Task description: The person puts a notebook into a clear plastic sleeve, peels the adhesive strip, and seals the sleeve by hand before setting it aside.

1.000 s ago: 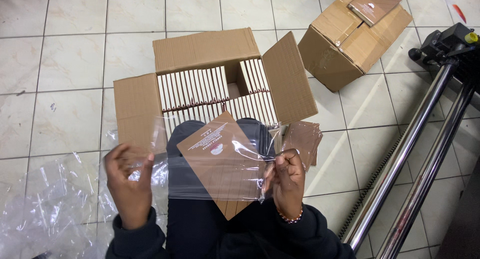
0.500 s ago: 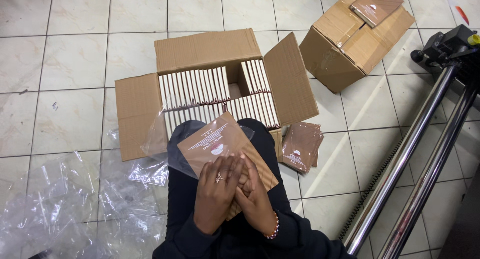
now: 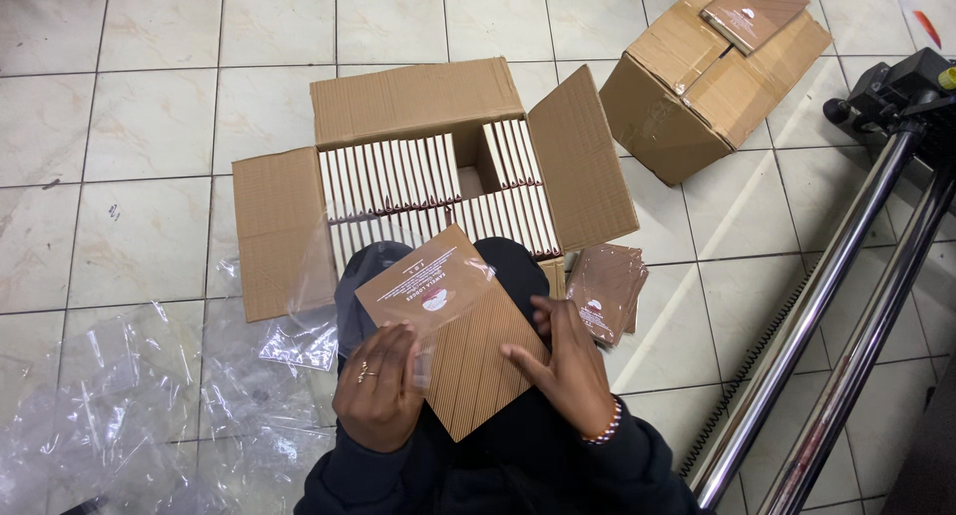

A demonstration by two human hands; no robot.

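A flat brown square packet (image 3: 468, 351) with ribbed lines rests on my lap, partly inside a clear plastic sleeve (image 3: 398, 286). My left hand (image 3: 380, 387) grips the packet's lower left edge together with the sleeve. My right hand (image 3: 568, 361) lies flat against the packet's right side, fingers spread. Just beyond my knees stands an open cardboard box (image 3: 279, 231) filled with rows of the same packets standing on edge.
A small stack of sleeved brown packets (image 3: 605, 291) lies on the tiled floor to my right. A closed cardboard box (image 3: 687, 92) with one packet on top stands at the back right. Crumpled clear plastic (image 3: 119, 405) covers the floor on my left. Metal tripod legs (image 3: 827, 306) slant along the right.
A second ago both hands held the sleeve stretched wide over the packet. They then came together on it, and now they sit on the packet's left and right edges.
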